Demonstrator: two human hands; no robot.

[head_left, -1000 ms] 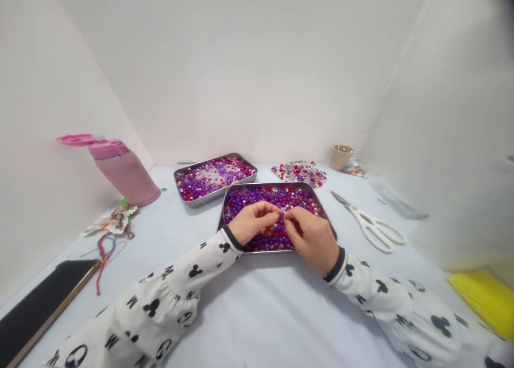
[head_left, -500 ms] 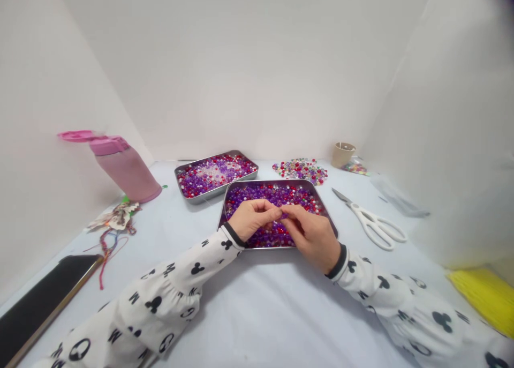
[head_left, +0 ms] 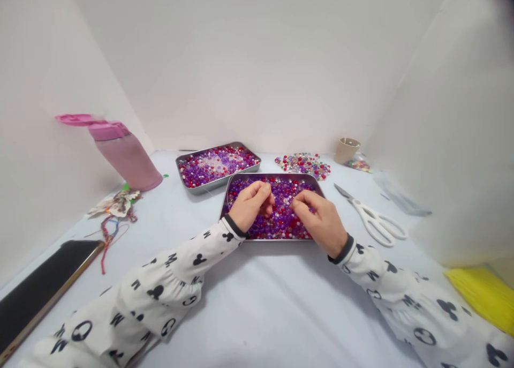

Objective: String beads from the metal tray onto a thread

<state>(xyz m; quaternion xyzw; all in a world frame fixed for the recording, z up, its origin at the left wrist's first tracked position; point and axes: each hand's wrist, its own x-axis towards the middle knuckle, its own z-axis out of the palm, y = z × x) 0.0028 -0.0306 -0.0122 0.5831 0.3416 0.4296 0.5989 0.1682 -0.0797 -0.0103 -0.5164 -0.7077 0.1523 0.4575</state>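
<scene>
Beads (head_left: 283,226) fill a steel tray (head_left: 273,240) beneath left hand (head_left: 251,206) and right hand (head_left: 321,223), both pinching — what, unclear.

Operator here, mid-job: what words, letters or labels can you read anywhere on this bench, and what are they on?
"M", repeated on the left sleeve and the right sleeve, among mouse-ear shapes and rings.
Nothing else is readable: the pink bottle, white-handled scissors and near metal tray show no legible text.

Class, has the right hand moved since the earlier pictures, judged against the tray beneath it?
Yes: the right hand has shifted rightward across the metal bead tray.
</scene>
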